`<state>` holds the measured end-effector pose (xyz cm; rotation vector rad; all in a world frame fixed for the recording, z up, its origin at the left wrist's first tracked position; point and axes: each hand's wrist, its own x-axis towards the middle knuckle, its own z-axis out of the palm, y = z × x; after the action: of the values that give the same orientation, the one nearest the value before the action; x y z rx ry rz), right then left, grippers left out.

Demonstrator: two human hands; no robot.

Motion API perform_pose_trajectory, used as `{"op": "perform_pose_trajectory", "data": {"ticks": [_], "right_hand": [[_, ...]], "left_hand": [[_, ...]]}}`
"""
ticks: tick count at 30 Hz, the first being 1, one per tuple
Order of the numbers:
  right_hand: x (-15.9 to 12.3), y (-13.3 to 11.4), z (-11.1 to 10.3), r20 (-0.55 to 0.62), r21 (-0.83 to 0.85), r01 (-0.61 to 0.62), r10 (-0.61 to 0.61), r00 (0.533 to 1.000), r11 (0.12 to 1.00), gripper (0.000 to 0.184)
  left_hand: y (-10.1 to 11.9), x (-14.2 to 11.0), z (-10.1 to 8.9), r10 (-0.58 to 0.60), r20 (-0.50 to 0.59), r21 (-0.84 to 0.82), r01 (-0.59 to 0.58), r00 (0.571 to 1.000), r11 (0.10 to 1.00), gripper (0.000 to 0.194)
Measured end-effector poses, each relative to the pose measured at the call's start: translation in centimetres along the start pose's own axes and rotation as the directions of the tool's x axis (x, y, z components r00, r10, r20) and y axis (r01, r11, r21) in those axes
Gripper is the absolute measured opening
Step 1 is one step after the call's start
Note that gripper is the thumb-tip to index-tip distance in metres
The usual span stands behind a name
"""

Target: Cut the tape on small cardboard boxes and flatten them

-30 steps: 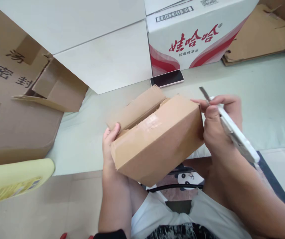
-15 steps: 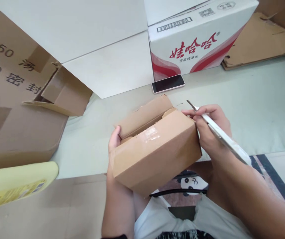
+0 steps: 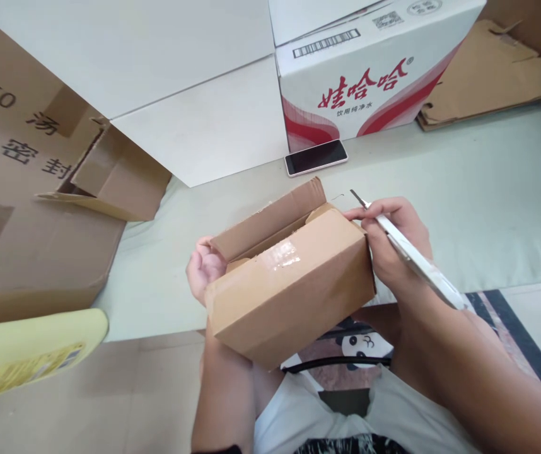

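Observation:
A small brown cardboard box (image 3: pixel 294 290) sits in front of me above my lap, with one top flap standing up and a strip of clear tape on the near flap. My left hand (image 3: pixel 203 272) is at the box's left end with its fingers tucked behind the raised flap, gripping it. My right hand (image 3: pixel 396 246) is closed around a white utility knife (image 3: pixel 415 258). The knife's bare blade tip points up and left, just past the box's right top corner. The right hand's fingertips touch that corner.
A phone (image 3: pixel 316 157) lies screen-up on the pale surface beyond the box. Behind it stands a white carton with red lettering (image 3: pixel 369 69). A large open brown carton (image 3: pixel 29 208) is at the left, flattened cardboard (image 3: pixel 488 69) at the far right, and a yellow item (image 3: pixel 24 350) at the lower left.
The box has come lower and a little left. My left thumb has slipped from the top edge to behind the raised flap. The knife hand has followed the box's right corner.

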<state>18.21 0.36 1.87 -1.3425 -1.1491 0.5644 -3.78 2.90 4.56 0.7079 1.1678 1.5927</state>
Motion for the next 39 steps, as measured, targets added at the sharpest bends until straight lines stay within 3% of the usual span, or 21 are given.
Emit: {"op": "perform_pose_trajectory", "data": {"ticks": [3, 7, 12, 16, 21, 30, 36, 39], "right_hand": [[-0.1, 0.0, 0.0, 0.006, -0.001, -0.009, 0.009, 1.000, 1.000, 0.007], [-0.1, -0.1, 0.1, 0.005, 0.011, -0.018, 0.018, 1.000, 1.000, 0.007], [-0.2, -0.1, 0.2, 0.004, 0.014, -0.031, 0.031, 1.000, 0.999, 0.004], [-0.3, -0.1, 0.2, 0.003, 0.026, -0.043, 0.043, 0.999, 0.999, 0.002], [-0.3, 0.0, 0.2, 0.016, 0.054, -0.036, 0.035, 0.999, 0.998, 0.002], [-0.3, 0.5, 0.2, 0.027, 0.078, -0.033, 0.030, 0.999, 0.996, 0.006], [-0.3, 0.7, 0.3, 0.032, 0.101, -0.027, 0.024, 0.999, 0.994, 0.009], [-0.4, 0.7, 0.3, 0.028, 0.106, -0.025, 0.023, 0.999, 0.994, 0.008]], "left_hand": [[0.0, 0.6, -0.4, 0.066, -0.033, -0.128, -0.070, 0.997, 0.989, 0.034], [0.4, 0.8, -0.9, 0.050, 0.006, -0.079, -0.050, 0.999, 0.996, 0.037], [0.6, 0.4, -1.3, 0.119, 0.037, 0.000, -0.119, 0.992, 0.993, 0.045], [0.3, 0.7, -1.9, 0.118, 0.011, 0.003, -0.118, 0.993, 0.993, 0.041], [-0.1, 1.5, -2.8, 0.116, 0.082, -0.080, -0.109, 0.990, 0.991, 0.030], [0.2, 0.7, -1.6, 0.121, 0.010, -0.103, -0.119, 0.993, 0.988, 0.030], [0.1, 0.9, -2.2, 0.138, 0.050, -0.059, -0.135, 0.989, 0.989, 0.032], [0.2, 0.8, -2.0, 0.136, 0.010, -0.066, -0.135, 0.991, 0.989, 0.036]]}}
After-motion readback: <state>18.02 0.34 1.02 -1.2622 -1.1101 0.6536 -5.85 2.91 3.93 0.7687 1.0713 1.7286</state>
